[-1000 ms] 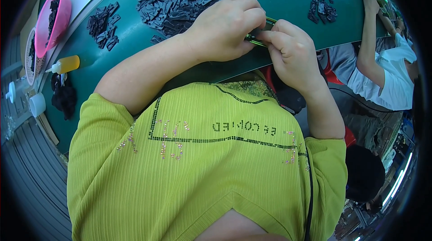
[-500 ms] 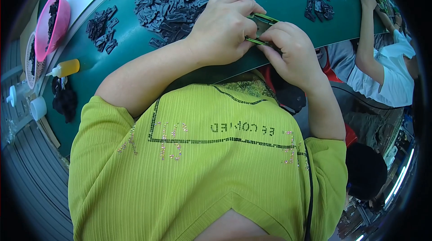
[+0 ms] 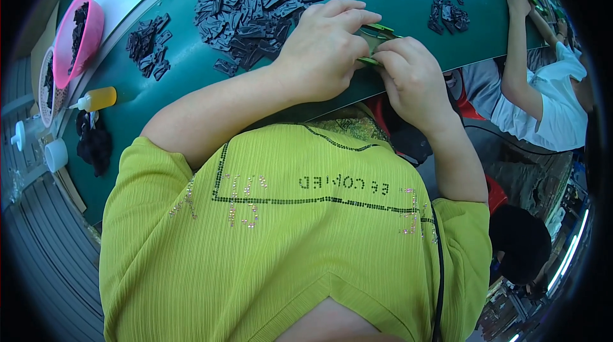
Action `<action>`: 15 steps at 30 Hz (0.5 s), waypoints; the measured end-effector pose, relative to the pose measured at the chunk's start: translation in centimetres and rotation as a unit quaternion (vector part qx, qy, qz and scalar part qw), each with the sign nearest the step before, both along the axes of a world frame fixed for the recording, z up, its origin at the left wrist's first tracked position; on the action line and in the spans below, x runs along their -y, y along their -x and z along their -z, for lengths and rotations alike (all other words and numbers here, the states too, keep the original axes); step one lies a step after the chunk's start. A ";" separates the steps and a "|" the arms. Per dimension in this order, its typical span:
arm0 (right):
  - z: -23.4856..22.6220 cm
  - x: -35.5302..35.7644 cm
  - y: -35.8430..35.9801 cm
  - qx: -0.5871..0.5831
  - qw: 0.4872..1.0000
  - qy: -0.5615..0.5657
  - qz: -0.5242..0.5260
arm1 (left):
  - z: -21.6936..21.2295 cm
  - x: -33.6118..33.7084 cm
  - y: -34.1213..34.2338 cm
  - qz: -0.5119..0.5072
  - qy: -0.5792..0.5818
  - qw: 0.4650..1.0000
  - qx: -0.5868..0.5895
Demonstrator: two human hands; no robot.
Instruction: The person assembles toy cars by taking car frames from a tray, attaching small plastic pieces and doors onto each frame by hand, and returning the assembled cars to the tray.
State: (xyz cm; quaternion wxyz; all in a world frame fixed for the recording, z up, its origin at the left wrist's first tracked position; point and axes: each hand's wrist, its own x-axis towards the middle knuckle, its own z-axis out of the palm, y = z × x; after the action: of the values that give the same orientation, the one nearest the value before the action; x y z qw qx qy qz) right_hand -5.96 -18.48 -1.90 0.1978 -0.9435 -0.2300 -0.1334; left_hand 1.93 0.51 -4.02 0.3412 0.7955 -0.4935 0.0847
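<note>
**Both hands closed on a small green piece beside the big heap of black parts**

The left hand [image 3: 319, 55] and the right hand [image 3: 412, 77] meet at the near edge of the dark green work surface [image 3: 191, 67], just to the right of the large heap of small flat black plastic parts [image 3: 255, 4]. Between them they pinch a small bright green flat piece [image 3: 377, 39] with something dark in it; the fingers of both hands are curled narrow around it, and most of it is hidden, so I cannot tell exactly how the dark part sits in the green one.

Judging by the heap, most of the work is left: the pile is big and loose. To its left lies a smaller cluster of the same black parts [image 3: 148, 45], and further left a pink plastic bowl [image 3: 80, 32] holding more dark pieces. Below that bowl, a small yellow squeeze bottle [image 3: 96, 98] lies on its side, next to a black crumpled cloth [image 3: 94, 144]. No finished pieces can be told apart from unfinished ones.

Far right of the heap, another person in a white shirt [image 3: 562, 112] reaches to the same surface near a further small black cluster [image 3: 448, 13].
</note>
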 end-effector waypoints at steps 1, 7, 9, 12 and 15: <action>0.3 0.1 0.0 0.012 1.000 0.014 0.002 | -0.2 0.0 0.1 0.002 0.000 1.000 0.001; -0.3 0.0 0.0 0.002 1.000 -0.030 0.007 | -1.7 -0.4 -0.4 0.001 -0.041 0.999 -0.017; 0.1 0.3 -0.1 0.012 1.000 -0.018 0.014 | -1.5 -0.4 -0.4 0.010 -0.025 0.999 -0.026; 0.1 0.2 0.0 0.041 0.999 0.005 0.033 | -1.3 -0.1 0.3 -0.015 -0.031 0.999 -0.028; -0.4 -0.1 -0.2 0.082 0.996 0.021 0.040 | -1.6 -0.1 -0.1 -0.021 -0.016 0.999 -0.035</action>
State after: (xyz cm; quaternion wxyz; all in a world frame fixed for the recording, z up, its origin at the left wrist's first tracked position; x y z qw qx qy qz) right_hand -5.78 -18.41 -1.45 0.1528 -0.9419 -0.2100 -0.2129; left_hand 1.99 0.62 -2.44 0.3436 0.8134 -0.4660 0.0558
